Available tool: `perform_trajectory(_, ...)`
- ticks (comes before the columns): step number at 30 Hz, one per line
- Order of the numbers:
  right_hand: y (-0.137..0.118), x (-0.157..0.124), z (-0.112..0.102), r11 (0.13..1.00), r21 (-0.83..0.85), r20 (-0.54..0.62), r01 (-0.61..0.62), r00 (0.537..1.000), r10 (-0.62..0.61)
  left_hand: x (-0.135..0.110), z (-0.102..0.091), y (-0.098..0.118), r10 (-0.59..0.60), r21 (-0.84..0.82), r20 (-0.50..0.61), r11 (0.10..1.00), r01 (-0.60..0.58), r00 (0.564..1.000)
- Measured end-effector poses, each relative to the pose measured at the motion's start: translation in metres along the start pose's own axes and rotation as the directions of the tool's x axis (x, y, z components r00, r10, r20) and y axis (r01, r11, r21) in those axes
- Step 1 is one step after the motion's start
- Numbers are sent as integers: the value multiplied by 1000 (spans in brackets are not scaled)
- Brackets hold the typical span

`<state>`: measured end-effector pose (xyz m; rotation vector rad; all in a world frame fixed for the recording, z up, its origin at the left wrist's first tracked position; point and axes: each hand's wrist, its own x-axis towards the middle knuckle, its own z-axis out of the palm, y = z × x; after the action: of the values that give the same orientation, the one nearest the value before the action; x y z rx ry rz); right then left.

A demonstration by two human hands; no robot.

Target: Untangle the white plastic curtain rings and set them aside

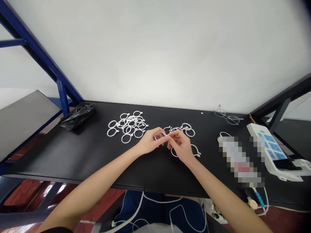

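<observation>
My left hand [151,141] and my right hand [181,144] meet over the middle of the black table [85,155]. Both pinch one white plastic ring [159,134] between their fingertips. To the left lies a pile of several white rings [128,126]. A smaller group of white rings [186,128] lies just behind my right hand, and one more ring [195,150] shows beside that hand's wrist.
A crumpled black plastic bag [76,116] lies at the table's back left. Wire-framed glasses [227,117] rest at the back right. A white and blue power strip [273,150] and a blurred-out object [239,160] sit on the right. White cables [155,210] hang below the front edge.
</observation>
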<state>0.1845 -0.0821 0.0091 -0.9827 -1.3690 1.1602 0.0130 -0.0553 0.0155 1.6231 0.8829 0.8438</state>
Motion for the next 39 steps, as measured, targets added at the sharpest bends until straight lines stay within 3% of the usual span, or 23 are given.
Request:
perform_trajectory(17, -4, -1, 0, 1000, 6, 36, -11, 999, 11, -2, -5, 7, 18, 94, 34, 995, -21, 999)
perform_trajectory(39, -9, 1, 1, 1000, -5, 20, -5, 1000, 5, -3, -4, 7, 8, 56, 50, 998, -11, 999)
